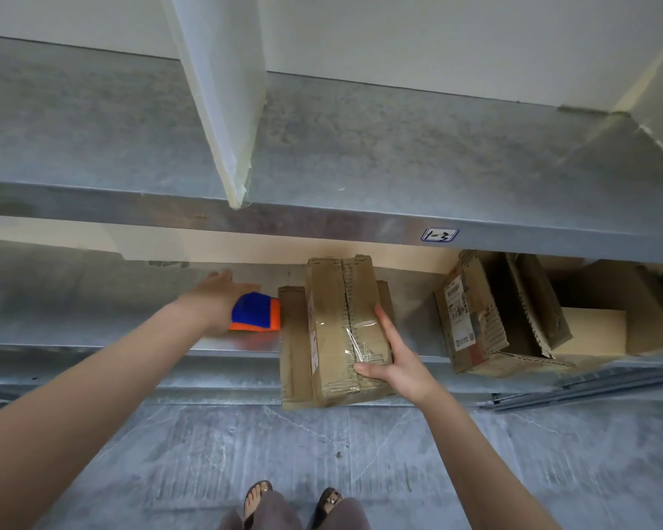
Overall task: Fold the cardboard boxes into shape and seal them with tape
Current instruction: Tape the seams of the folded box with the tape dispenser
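Two hands are engaged on the lower shelf [92, 300], and the coming move is judged to turn on how the tape dispenser [259, 313] lies relative to the box [341, 330]. The box is set at the middle of the shelf with its long axis running near to far. Its near end overhangs the shelf's front edge, and a flatter piece of cardboard [293, 338] is seen under it and to its left. The box is gripped at its near right corner by the right hand [395, 361], with the thumb laid across the top and the fingers along the right side. Clear tape is already seen across the near part of the top seam, while the far part looks bare.

The blue and orange dispenser lies just left of the box, almost touching the cardboard. It is covered on its left side by the left hand [215, 300], whose fingers are stretched out straight toward the far wall; no closed grip is seen. The dispenser is far nearer to the left hand, so a short carry rightward onto the seam would probably be called for. More boxes [471, 323] are stacked well to the right.
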Motion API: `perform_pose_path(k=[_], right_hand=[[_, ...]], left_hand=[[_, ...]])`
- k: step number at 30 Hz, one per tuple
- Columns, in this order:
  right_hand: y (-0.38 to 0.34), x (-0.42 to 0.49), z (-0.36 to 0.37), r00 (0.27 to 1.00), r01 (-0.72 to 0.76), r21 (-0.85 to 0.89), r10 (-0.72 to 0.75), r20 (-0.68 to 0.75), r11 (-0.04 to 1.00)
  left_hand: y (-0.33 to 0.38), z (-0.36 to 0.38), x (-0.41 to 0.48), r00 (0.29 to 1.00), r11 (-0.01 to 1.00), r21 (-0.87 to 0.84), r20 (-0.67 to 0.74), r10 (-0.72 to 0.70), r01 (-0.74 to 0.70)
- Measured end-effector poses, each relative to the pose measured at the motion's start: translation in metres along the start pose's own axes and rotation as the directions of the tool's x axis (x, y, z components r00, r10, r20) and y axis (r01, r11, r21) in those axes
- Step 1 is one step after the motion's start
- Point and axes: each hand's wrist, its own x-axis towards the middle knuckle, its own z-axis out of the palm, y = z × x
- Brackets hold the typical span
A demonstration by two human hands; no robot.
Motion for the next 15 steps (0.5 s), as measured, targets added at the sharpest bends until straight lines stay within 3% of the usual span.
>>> perform_pose_path(k=[7,9,12,15], right_hand=[[0.002,0.0,0.0,1.0,-0.015,0.038,0.016,-0.012,0.999],[0.002,0.0,0.0,1.0,-0.012,0.05,0.013,-0.008,0.999],[-0.001,-0.002,0.0,1.0,0.002,0.077,-0.003,0.013,0.997],[-0.002,-0.004,-0.002,1.0,0.0,0.088,-0.003,0.028,0.996]], left_hand=[[-0.061,0.009,-0.013,0.997,0.996,-0.07,0.065,-0.051,0.055],[-0.056,0.009,-0.013,0.995,0.997,-0.004,0.063,-0.076,0.076],[-0.042,0.019,-0.019,0.994,0.981,0.157,-0.035,-0.107,0.111],[-0.028,0.02,-0.03,0.984,0.985,0.162,-0.176,-0.028,0.057]])
